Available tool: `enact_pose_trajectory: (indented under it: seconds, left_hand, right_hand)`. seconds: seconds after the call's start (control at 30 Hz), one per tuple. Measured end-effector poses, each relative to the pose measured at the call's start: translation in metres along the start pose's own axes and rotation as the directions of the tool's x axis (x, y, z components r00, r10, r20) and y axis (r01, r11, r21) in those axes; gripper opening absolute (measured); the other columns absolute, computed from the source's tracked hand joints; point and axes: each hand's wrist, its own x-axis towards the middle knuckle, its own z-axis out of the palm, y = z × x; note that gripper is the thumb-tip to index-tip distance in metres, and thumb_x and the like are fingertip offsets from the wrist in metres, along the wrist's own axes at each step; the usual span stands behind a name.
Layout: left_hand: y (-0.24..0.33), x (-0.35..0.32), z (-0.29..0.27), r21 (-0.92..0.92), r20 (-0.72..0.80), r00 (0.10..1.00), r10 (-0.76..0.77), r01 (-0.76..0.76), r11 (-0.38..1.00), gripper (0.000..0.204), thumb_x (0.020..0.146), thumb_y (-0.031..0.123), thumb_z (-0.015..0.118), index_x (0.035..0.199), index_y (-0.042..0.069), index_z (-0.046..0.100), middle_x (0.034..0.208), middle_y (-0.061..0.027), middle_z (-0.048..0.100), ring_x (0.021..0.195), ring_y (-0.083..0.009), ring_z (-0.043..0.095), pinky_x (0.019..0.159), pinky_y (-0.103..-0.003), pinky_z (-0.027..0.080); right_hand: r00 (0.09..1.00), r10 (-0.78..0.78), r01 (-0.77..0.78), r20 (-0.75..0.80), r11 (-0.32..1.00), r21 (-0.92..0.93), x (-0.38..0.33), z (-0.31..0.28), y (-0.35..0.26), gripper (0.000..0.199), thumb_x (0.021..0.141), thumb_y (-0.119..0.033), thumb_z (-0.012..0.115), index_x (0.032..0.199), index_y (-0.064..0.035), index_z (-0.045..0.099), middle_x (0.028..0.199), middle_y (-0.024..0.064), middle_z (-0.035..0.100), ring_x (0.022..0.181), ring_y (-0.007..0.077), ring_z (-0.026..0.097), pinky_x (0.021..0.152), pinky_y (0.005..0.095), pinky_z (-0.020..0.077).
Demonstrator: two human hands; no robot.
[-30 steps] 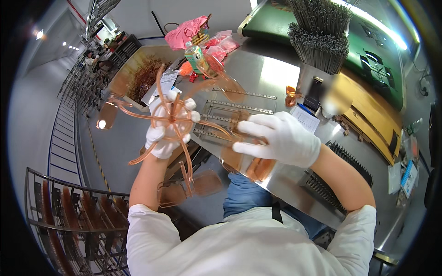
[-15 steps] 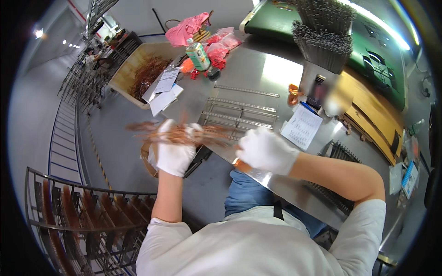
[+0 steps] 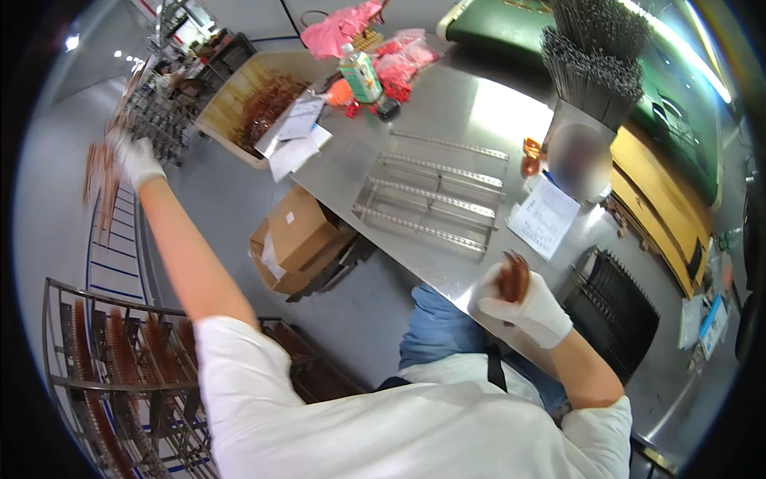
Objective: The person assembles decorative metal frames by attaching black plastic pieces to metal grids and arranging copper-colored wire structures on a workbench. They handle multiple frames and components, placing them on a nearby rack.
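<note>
At far left, a bundle of orange-brown strips (image 3: 100, 180) hangs with its long axis roughly up and down, beside the left hand (image 3: 137, 158), on that hand's outer side. Both are motion-blurred, so I cannot tell whether that grip is closed on the strips. The left arm reaches out over the floor, clear of the counter (image 3: 447, 102), and beyond it to the right stands a pale bin (image 3: 227, 145) of brown scraps. Next comes a wire rack (image 3: 433, 198) flat on the counter, its long rails running across and slanting down to the right; the right hand (image 3: 536, 311) is much the nearer. That grip, at the counter's near edge, is clamped on brown curved pieces (image 3: 515, 277), so the rack lies ahead and left of it. A black rack (image 3: 614, 311) lies just right.
</note>
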Motion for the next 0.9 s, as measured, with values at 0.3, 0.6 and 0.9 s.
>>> enact_pose_trajectory:
  seconds: [0.3,0.6,0.9]
  left_hand:
    - [0.096,-0.286,0.150,0.086,0.980,-0.198,-0.035,0.257,0.963,0.063,0.090,0.034,0.077,0.142,0.005,0.057,0.130,-0.0090,0.064,0.125,-0.0202,0.057,0.109,-0.038,0.045]
    - [0.123,-0.477,0.157,0.311,0.949,-0.315,-0.026,0.915,0.257,0.053,0.095,0.020,0.074,0.141,0.002,0.055,0.134,-0.0088,0.064,0.125,-0.0201,0.061,0.108,-0.040,0.048]
    - [0.096,-0.404,0.141,0.445,0.887,-0.459,-0.044,0.826,0.346,0.049,0.087,0.010,0.078,0.130,0.001,0.056,0.114,-0.0079,0.067,0.095,-0.0195,0.071,0.087,-0.031,0.058]
  right_hand:
    - [1.000,-0.006,0.005,0.002,0.974,0.226,0.026,0.036,0.002,0.074,0.093,-0.007,0.072,0.158,-0.0109,0.036,0.088,-0.0022,0.059,0.077,0.0067,0.056,0.070,0.0257,0.0499]
    - [0.823,-0.557,0.339,0.110,0.327,-0.882,0.075,0.051,0.073,0.119,0.085,-0.022,0.079,0.166,-0.0056,-0.007,0.110,0.0191,0.064,0.093,0.0403,0.067,0.094,0.0450,0.0550]
    - [0.810,-0.452,0.531,0.373,0.298,-0.793,0.075,0.041,-0.008,0.098,0.068,-0.033,0.090,0.154,-0.0265,0.045,0.135,0.0149,0.054,0.126,0.0379,0.052,0.105,0.0511,0.0453]
